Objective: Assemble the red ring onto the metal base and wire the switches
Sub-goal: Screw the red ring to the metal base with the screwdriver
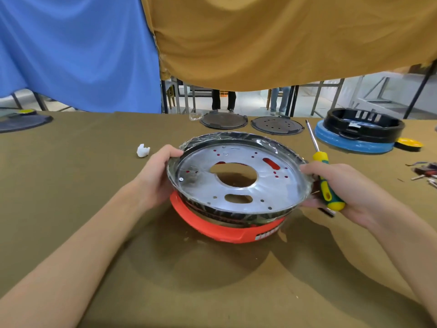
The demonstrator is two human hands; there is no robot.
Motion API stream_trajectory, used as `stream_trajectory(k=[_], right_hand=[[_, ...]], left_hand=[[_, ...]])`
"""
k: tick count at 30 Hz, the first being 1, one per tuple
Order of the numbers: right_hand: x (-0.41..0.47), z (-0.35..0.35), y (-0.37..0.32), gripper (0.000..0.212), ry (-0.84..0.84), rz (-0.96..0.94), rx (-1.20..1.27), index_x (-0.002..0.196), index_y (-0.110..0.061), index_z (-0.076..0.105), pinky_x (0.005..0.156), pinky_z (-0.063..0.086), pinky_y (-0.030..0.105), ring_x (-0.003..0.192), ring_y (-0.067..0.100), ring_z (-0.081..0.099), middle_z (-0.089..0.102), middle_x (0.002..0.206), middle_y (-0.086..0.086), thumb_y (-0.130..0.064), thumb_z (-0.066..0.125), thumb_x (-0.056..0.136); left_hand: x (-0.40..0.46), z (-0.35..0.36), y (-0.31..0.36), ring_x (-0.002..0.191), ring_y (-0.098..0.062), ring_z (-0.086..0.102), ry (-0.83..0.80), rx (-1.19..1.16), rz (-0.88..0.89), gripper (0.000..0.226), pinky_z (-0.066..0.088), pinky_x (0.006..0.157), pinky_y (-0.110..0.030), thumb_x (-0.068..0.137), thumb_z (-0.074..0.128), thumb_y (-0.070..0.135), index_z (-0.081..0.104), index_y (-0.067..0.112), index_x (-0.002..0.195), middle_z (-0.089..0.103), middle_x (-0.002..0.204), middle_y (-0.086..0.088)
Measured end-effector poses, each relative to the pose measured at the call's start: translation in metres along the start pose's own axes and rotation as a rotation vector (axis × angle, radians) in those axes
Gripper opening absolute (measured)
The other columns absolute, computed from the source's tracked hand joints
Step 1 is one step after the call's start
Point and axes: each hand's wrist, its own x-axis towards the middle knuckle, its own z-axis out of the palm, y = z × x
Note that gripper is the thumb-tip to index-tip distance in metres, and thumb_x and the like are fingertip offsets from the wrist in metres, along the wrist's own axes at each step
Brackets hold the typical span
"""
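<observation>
The round metal base (pixel 236 185), wrapped in clear film and pierced by a large centre hole, sits tilted on top of the red ring (pixel 227 229) in the middle of the table. My left hand (pixel 157 178) grips the base's left rim, thumb over the edge. My right hand (pixel 350 192) holds the right rim with its fingertips while clasping a yellow-and-green screwdriver (pixel 325 178), whose shaft points away from me. No switches or wires on the base are visible.
Two dark round plates (pixel 223 120) (pixel 276 125) lie at the table's far edge. A black ring on a blue ring (pixel 359 133) stands far right, beside a yellow disc (pixel 410 143). Small parts and wires (pixel 424 172) lie at right. A white plastic piece (pixel 143 150) sits left.
</observation>
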Motion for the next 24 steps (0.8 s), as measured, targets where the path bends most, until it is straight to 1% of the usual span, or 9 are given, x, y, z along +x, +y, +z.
stream_trajectory(k=[3, 10, 11, 13, 15, 16, 18, 21, 24], right_hand=[[-0.002, 0.0, -0.002, 0.025, -0.012, 0.012, -0.063, 0.094, 0.005, 0.068, 0.049, 0.057, 0.028, 0.059, 0.029, 0.072, 0.073, 0.074, 0.023, -0.02, 0.064, 0.094], [0.0, -0.004, 0.003, 0.035, -0.024, 0.072, -0.223, 0.098, -0.002, 0.071, 0.05, 0.056, 0.027, 0.061, 0.027, 0.073, 0.074, 0.078, 0.023, -0.035, 0.062, 0.095], [0.001, -0.004, 0.003, 0.038, 0.003, 0.058, -0.257, 0.096, -0.004, 0.071, 0.05, 0.056, 0.027, 0.059, 0.026, 0.071, 0.074, 0.076, 0.02, -0.041, 0.062, 0.094], [0.003, -0.006, 0.001, 0.047, 0.114, -0.016, -0.412, 0.089, -0.006, 0.068, 0.049, 0.053, 0.03, 0.049, 0.023, 0.065, 0.072, 0.069, 0.015, -0.052, 0.058, 0.093], [0.006, -0.009, -0.007, 0.048, 0.219, -0.115, -0.554, 0.082, -0.005, 0.059, 0.052, 0.048, 0.033, 0.043, 0.019, 0.058, 0.062, 0.066, 0.013, -0.051, 0.052, 0.094], [0.007, -0.01, -0.013, 0.044, 0.228, -0.161, -0.577, 0.08, -0.007, 0.055, 0.052, 0.046, 0.034, 0.041, 0.018, 0.056, 0.057, 0.064, 0.011, -0.048, 0.048, 0.094], [0.009, -0.008, -0.03, 0.037, 0.161, -0.243, -0.633, 0.081, -0.011, 0.05, 0.053, 0.042, 0.035, 0.041, 0.016, 0.053, 0.053, 0.056, 0.004, -0.045, 0.044, 0.095], [0.011, 0.004, -0.058, 0.027, -0.038, -0.386, -0.725, 0.089, -0.014, 0.06, 0.052, 0.04, 0.035, 0.046, 0.011, 0.049, 0.05, 0.057, -0.002, -0.039, 0.053, 0.095], [0.015, 0.023, -0.079, 0.014, -0.254, -0.508, -0.623, 0.097, -0.018, 0.069, 0.051, 0.041, 0.028, 0.052, 0.012, 0.048, 0.054, 0.065, 0.002, -0.031, 0.065, 0.093]], left_hand=[[0.003, 0.0, -0.004, 0.068, -0.018, 0.069, -0.025, 0.04, -0.021, 0.042, 0.054, 0.068, -0.029, 0.091, 0.042, 0.024, 0.078, 0.016, 0.072, 0.073, 0.077, -0.003], [0.006, 0.002, -0.009, 0.069, -0.017, 0.068, 0.019, 0.148, -0.038, 0.033, 0.056, 0.064, -0.023, 0.095, 0.039, 0.025, 0.069, 0.012, 0.091, 0.072, 0.081, -0.005], [0.004, 0.002, -0.008, 0.072, -0.018, 0.069, 0.02, 0.167, -0.035, 0.033, 0.056, 0.065, -0.023, 0.096, 0.04, 0.024, 0.07, 0.012, 0.094, 0.073, 0.083, -0.005], [0.0, 0.003, -0.004, 0.088, -0.022, 0.068, 0.025, 0.214, -0.006, 0.034, 0.056, 0.081, -0.031, 0.097, 0.041, 0.024, 0.072, 0.011, 0.103, 0.074, 0.097, -0.01], [-0.004, 0.003, 0.0, 0.106, -0.03, 0.063, 0.019, 0.261, 0.024, 0.037, 0.047, 0.101, -0.041, 0.098, 0.041, 0.022, 0.069, 0.008, 0.118, 0.07, 0.118, -0.017], [-0.005, 0.002, 0.0, 0.109, -0.032, 0.062, 0.018, 0.27, 0.031, 0.039, 0.044, 0.105, -0.044, 0.098, 0.041, 0.02, 0.066, 0.007, 0.124, 0.068, 0.123, -0.019], [-0.006, 0.001, -0.001, 0.105, -0.031, 0.06, 0.04, 0.265, 0.032, 0.039, 0.044, 0.102, -0.044, 0.097, 0.039, 0.015, 0.064, 0.005, 0.125, 0.068, 0.119, -0.019], [-0.006, 0.003, -0.004, 0.098, -0.028, 0.057, 0.075, 0.273, 0.026, 0.039, 0.046, 0.089, -0.037, 0.096, 0.039, 0.012, 0.061, 0.003, 0.126, 0.063, 0.11, -0.016], [-0.004, 0.002, -0.005, 0.097, -0.028, 0.059, 0.088, 0.246, 0.022, 0.037, 0.045, 0.095, -0.04, 0.096, 0.04, 0.013, 0.062, 0.002, 0.125, 0.065, 0.109, -0.016]])
